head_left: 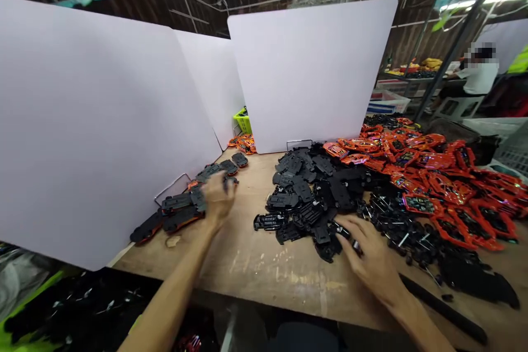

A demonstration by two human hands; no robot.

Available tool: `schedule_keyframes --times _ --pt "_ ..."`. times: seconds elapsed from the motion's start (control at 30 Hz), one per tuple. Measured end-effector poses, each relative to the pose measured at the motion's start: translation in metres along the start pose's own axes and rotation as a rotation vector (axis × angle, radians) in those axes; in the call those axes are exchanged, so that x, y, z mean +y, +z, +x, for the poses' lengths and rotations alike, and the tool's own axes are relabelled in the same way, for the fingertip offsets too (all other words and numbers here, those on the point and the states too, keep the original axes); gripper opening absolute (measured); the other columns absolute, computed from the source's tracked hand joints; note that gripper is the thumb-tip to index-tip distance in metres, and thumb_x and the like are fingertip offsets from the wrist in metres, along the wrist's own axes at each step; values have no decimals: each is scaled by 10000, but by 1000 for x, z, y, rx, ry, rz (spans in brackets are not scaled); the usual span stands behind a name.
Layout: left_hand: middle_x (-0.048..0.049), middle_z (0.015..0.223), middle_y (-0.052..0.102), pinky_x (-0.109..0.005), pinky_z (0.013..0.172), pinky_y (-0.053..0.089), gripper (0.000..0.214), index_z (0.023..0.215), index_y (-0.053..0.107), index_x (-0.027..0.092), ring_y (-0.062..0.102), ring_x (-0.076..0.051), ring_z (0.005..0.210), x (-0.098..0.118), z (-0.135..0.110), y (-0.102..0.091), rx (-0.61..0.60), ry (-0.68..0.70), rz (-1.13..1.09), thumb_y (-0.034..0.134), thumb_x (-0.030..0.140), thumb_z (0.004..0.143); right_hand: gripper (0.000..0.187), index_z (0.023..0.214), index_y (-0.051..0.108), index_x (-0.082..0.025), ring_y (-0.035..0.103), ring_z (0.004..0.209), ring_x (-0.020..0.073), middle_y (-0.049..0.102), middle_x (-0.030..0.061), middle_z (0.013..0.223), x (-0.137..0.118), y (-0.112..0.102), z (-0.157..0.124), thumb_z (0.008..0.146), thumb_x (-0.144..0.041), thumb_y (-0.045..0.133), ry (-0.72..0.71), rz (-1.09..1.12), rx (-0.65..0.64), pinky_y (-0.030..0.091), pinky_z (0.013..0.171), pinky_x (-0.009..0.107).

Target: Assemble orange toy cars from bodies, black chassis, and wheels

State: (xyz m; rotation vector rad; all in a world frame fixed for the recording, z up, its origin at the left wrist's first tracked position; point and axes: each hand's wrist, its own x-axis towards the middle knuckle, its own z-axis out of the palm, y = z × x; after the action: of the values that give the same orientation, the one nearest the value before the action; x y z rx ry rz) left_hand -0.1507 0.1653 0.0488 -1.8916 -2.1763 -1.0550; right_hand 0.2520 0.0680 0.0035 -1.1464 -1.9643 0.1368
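Head view looked down a wooden workbench point(264, 280) walled at its far side by white divider panels point(305, 71), which seemed set to screen this place from its neighbours; a seated co-worker point(480, 74) showed beyond them. Across the bench lay a heap of orange toy car bodies point(449, 187), kept apart from a pile of black plastic chassis point(309, 198), as if sorted by colour. A shorter row of chassis point(181, 209) lay to the left against a panel, seemingly set aside from the pile. The left hand point(218, 201) hovered over that row, fingers curled at a small black part point(230, 182), too blurred to tell if gripped. The right hand point(369, 258), open, rested its fingertips point(350, 234) on the pile's edge.
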Motion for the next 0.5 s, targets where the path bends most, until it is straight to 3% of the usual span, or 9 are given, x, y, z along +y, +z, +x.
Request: schedule_keyframes --times 0.07,0.1,0.2,0.3,0.37,0.43,0.5 --pt "-157 1430 614 -517 1175 362 467 1368 594 185 527 -326 1358 33 -18 29 -226 222 -98 566 276 911 426 1406 603 -289 594 1300 321 619 114 1424 -4 17 32 992 -195 564 -78 -24 -108 527 1058 557" --pt "-117 1477 596 -503 1185 361 511 1385 595 232 516 -309 1385 49 -28 41 -303 302 -145 601 235 874 455 1407 608 -275 570 1337 323 605 119 1460 -4 25 45 973 -147 563 -116 -52 -164 511 1069 565" --pt "-118 1567 520 -517 1214 330 674 1456 541 238 447 -302 1466 87 -57 55 -375 396 -370 584 105 796 433 1281 701 -247 587 1312 330 678 116 1390 6 40 66 925 -35 574 -237 -144 -279 467 1073 583" --pt "-138 1384 642 -431 1098 463 523 1362 583 195 591 -273 1302 110 -88 47 -241 225 -580 604 148 842 311 1146 746 -237 637 1159 306 759 98 1211 16 39 68 942 -45 611 -307 -199 -271 489 992 521" --pt "-100 1109 715 -333 846 549 325 1217 638 193 690 -223 981 122 -110 42 -191 3 -670 648 302 911 225 1122 738 -220 632 1082 283 758 96 1150 17 32 63 966 -95 635 -305 -229 -233 511 897 446" --pt "-40 862 689 -265 644 500 311 1052 667 190 637 -166 713 133 -129 42 -226 -172 -742 690 467 912 139 1087 733 -209 622 1041 268 752 91 1105 13 26 55 987 -155 652 -333 -253 -215 505 842 403" --pt "0 726 644 -233 558 440 392 936 652 188 574 -132 596 142 -141 46 -282 -266 -830 731 566 866 111 1071 732 -208 620 1041 263 752 85 1076 6 24 46 1007 -191 642 -375 -254 -178 492 858 404"
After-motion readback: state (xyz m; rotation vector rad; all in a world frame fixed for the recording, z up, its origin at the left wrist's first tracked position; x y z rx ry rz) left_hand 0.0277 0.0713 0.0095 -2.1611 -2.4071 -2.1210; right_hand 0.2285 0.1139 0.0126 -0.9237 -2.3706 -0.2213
